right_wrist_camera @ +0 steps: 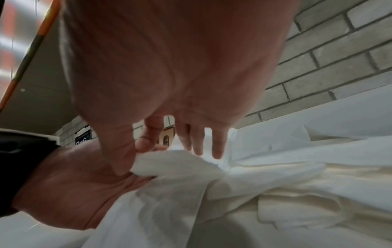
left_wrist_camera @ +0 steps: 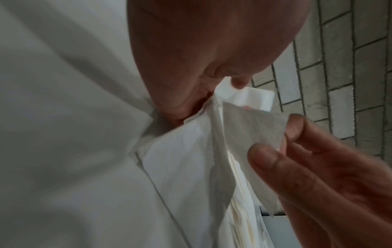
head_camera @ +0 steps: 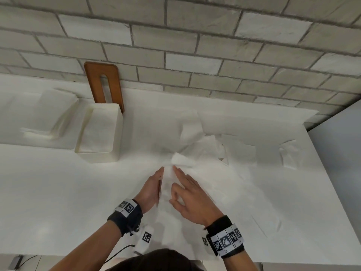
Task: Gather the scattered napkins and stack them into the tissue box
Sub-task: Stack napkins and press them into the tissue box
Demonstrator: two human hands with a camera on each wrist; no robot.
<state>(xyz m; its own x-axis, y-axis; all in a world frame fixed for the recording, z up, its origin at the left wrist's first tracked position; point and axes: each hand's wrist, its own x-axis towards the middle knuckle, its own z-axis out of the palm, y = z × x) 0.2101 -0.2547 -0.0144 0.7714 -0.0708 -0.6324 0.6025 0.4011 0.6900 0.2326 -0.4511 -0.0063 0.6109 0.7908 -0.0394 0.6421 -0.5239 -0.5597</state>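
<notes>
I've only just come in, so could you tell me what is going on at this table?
A person is gathering loose white napkins on a white table. The left hand steadies the bundle's edge while the right hand pinches a napkin. The open tissue box sits to the left with napkins already in it, its wooden lid leaning against the brick wall. More napkins lie scattered on the right.

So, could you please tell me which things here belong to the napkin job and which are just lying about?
Part of the job:
- loose napkins on the counter
- bunch of napkins between the left hand and right hand
- tissue box
- wooden lid
- napkin stack

Just lying about:
- cable
- brick wall
</notes>
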